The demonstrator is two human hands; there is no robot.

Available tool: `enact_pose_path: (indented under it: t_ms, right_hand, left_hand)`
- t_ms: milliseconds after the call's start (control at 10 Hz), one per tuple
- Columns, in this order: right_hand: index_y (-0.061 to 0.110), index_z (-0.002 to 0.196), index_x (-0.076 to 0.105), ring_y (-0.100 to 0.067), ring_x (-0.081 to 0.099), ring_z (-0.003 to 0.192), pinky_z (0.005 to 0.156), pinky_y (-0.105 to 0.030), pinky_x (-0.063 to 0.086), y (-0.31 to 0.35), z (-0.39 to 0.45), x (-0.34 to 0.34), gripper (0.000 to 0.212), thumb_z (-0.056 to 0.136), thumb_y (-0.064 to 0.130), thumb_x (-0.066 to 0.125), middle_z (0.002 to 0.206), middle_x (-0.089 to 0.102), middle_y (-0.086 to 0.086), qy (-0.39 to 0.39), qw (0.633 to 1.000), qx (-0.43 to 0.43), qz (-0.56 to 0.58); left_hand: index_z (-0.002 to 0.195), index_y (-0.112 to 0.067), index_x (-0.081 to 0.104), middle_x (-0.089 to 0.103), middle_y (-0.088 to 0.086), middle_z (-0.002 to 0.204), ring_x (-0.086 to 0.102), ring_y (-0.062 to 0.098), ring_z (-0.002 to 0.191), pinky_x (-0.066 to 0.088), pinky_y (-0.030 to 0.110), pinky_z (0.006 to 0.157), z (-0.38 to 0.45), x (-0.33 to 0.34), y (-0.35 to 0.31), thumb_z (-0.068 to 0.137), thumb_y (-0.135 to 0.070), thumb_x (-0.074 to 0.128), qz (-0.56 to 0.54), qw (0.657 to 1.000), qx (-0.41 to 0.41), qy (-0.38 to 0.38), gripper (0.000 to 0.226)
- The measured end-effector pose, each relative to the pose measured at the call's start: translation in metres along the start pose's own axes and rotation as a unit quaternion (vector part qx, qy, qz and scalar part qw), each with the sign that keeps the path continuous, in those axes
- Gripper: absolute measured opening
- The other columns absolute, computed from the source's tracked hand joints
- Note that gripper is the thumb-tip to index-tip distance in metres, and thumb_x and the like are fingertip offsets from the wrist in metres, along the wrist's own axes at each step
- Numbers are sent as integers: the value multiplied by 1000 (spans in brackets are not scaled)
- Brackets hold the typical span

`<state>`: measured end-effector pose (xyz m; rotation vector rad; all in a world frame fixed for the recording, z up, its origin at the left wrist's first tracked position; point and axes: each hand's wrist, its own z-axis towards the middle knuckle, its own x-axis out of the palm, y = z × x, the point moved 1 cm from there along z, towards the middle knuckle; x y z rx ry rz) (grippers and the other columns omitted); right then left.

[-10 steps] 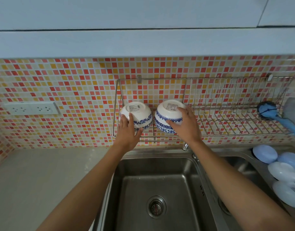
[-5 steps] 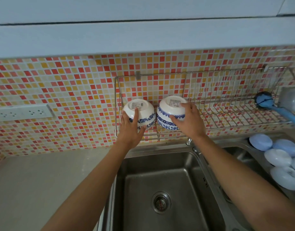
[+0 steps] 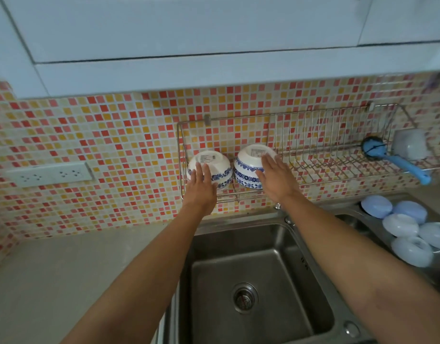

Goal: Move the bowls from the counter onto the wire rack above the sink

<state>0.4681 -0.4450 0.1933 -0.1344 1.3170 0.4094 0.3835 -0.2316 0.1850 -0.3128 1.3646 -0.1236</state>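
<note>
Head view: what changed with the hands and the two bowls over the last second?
Both hands opened. The left hand and right hand gripped the left bowl and right bowl earlier; now their fingers are extended flat and look to be letting go, though contact is hard to judge. Both bowls stayed upside down, side by side at the left end of the wire rack. The blue brush stayed put.
</note>
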Motion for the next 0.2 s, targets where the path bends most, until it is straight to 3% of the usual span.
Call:
enact_pose_path:
  t_ms: [200]
  right_hand:
    - [9, 150, 30, -31, 19, 147, 120, -51, 14, 10, -29, -46, 57, 104, 43, 24, 156, 33, -9, -28, 999, -43, 11]
  left_hand:
    - [149, -6, -5, -12, 13, 158, -6, 30, 147, 8, 43, 120, -31, -44, -31, 102, -36, 19, 12, 999, 16, 38, 61]
